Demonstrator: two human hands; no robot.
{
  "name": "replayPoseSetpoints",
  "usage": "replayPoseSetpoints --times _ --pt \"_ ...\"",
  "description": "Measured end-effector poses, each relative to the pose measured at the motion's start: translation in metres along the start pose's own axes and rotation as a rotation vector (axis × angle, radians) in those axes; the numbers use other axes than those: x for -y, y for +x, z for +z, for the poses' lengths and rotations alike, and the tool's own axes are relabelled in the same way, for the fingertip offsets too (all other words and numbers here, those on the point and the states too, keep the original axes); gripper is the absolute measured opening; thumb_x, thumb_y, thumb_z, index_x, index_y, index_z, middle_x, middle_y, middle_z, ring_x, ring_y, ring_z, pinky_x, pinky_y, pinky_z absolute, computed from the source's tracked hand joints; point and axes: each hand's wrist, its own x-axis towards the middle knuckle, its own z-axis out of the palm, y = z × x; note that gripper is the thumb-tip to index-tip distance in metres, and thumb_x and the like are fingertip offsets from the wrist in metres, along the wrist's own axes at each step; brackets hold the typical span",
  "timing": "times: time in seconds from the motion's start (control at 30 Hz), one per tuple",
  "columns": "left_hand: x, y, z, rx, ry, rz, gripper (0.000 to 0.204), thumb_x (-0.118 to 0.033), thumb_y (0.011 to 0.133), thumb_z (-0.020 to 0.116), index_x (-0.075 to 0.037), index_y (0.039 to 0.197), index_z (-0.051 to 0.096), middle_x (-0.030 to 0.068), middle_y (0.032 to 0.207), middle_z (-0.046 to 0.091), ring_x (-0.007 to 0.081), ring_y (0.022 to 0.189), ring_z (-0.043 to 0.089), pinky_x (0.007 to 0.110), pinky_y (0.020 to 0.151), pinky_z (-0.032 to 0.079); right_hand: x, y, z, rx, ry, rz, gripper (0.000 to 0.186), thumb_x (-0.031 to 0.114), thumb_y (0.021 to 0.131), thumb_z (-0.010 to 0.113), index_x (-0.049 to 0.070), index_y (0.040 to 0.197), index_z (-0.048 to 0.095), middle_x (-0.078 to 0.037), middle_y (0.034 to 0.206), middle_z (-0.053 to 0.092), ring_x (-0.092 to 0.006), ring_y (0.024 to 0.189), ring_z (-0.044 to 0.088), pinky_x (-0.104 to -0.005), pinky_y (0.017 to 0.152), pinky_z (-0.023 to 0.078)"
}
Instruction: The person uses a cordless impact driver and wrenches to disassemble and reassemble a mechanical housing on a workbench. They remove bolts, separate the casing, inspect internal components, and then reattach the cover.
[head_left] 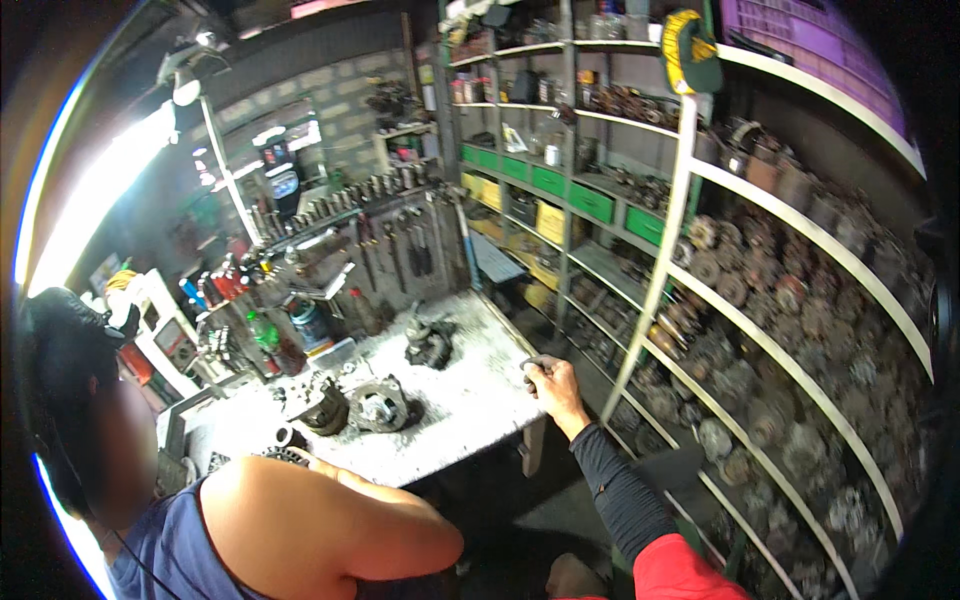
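My right hand [557, 390], in a black sleeve with red above it, reaches out over the right edge of the white-topped workbench [470, 390]. Its fingers are closed on a small dark piece whose kind I cannot make out. My left hand does not show. On the bench, nearest to my hand, stands a dark metal part [428, 343]. Farther left sit a round metal housing [378, 405] and another greasy machine part [318, 405]. A co-worker [290, 515] in a blue sleeveless top leans at the bench's left side, one hand near a toothed gear [287, 455].
Tall shelving [655, 330] crowded with metal parts lines the right. Green drawers [590, 202] and yellow bins [550, 222] fill the rack behind. Sockets and tools hang on the back wall panel [390, 250]. A green bottle [263, 332] and blue tub [312, 328] stand behind the parts.
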Motion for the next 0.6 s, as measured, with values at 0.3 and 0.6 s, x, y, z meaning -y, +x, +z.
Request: replayPoseSetpoints --times 0.3,0.6 --pt "-0.027 -0.062 -0.041 -0.405 0.101 -0.218 0.018 -0.015 0.089 0.078 -0.002 0.1 0.071 0.0071 0.095 0.068 0.0203 0.09 0.06 0.034 0.079 0.049 -0.013 0.262 0.033 0.191 -0.239 -0.266 0.022 0.019 0.088 0.072 -0.001 0.094 0.075 -0.015 0.084 0.075 -0.023 0.079 0.072 -0.0386 0.074 0.055" --pt "-0.101 -0.084 -0.036 -0.606 0.23 -0.418 0.023 -0.017 0.088 0.079 -0.001 0.104 0.072 0.0089 0.1 0.07 0.0223 0.095 0.062 0.035 0.083 0.05 0.007 0.439 0.086 0.042 -0.633 -0.34 0.052 0.037 0.09 0.075 0.001 0.127 0.065 -0.025 0.129 0.065 -0.0418 0.12 0.062 -0.0495 0.1 0.051"
